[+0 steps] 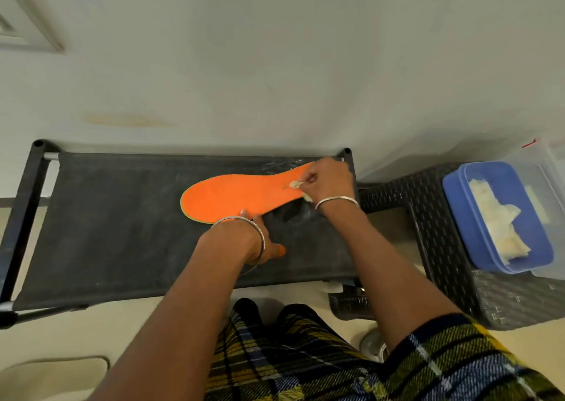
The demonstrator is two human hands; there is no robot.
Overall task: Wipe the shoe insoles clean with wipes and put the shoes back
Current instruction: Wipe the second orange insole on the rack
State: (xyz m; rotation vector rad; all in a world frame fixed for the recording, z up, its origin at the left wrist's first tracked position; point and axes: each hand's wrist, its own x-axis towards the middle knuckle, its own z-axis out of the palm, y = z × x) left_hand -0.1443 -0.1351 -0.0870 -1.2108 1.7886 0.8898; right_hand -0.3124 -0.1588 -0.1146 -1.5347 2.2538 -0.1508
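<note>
An orange insole [235, 197] lies flat on the black fabric shelf top [122, 223], toe to the left and heel to the right. My right hand [328, 183] is over the heel end and grips a small crumpled wipe [296, 184] pressed against the insole. My left hand [260, 238] rests at the insole's near edge, its fingertips on the orange surface and the thumb on the fabric. The back of the left hand hides how its fingers lie.
A dark wicker stool [428, 217] stands to the right and carries a blue plastic box [495, 217] with white wipes inside. A white wall rises behind the shelf. Part of a shoe [373, 345] shows on the floor by my knees.
</note>
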